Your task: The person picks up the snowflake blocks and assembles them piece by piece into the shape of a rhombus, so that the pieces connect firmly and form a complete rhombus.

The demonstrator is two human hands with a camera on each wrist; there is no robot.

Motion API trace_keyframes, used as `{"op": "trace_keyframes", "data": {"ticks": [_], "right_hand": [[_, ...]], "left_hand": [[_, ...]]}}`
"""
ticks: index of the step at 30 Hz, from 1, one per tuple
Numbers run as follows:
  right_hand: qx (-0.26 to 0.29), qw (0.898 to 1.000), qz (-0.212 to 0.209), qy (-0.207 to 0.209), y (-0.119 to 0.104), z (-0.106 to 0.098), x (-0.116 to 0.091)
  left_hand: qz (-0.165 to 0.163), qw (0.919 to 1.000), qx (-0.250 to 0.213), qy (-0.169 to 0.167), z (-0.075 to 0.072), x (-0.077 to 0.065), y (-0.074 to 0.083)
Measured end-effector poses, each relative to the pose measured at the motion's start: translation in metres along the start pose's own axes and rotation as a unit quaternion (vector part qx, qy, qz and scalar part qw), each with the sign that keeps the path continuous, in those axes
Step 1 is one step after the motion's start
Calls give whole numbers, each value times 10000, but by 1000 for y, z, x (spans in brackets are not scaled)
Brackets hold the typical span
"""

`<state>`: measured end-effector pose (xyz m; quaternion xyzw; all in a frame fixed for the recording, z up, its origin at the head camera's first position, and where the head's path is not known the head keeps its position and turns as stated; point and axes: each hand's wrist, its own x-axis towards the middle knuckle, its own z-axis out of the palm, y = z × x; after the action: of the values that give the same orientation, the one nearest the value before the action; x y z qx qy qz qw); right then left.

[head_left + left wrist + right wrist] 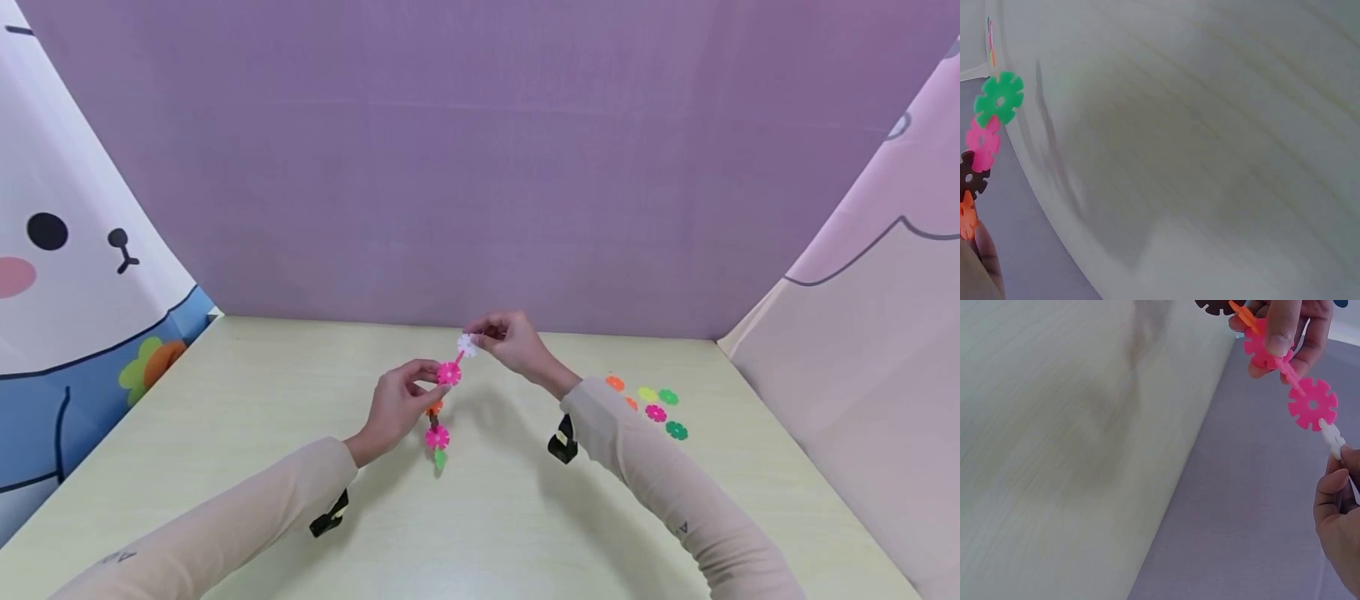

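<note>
Chain of notched plastic flower discs [453, 372], slotted edge into edge, aloft, aslant: white disc [467, 342] at one end, then three pink discs [1303, 410], orange disc [967, 217], dark brown disc [978, 184], another pink disc [982, 152], green disc [1010, 94] last.

No readable word, number or brand anywhere here, but look at the sleeves! On the right sleeve [637, 450], partway along the forearm, sits a small dark mark [682, 527], angular, nearly a capital A, nearly a plain triangle, and it's too tiny to call! Across to the left sleeve [243, 502], down by the lower edge of the head view: a wider dark print [118, 557], a pointed shape with something smaller right beside it, slanting along the cloth. Letters or a logo? Can't tell, it's too small and too foreshortened!
</note>
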<state>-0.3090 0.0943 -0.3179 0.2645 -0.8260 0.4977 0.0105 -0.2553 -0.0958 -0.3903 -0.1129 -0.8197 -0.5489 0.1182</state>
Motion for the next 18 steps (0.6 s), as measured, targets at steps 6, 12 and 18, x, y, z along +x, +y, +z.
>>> {"op": "trace_keyframes", "data": {"ticks": [6,12,18], "right_hand": [[-9,9999,-83,-82,0,-1,0],[-45,9999,-107,-84,1,-1,0],[41,9999,-118,-76,2,0,-1]], "left_hand": [[-3,10000,75,-30,0,0,2],[-11,9999,135,-68,0,-1,4],[-32,9999,130,-100,-2,0,5]]}}
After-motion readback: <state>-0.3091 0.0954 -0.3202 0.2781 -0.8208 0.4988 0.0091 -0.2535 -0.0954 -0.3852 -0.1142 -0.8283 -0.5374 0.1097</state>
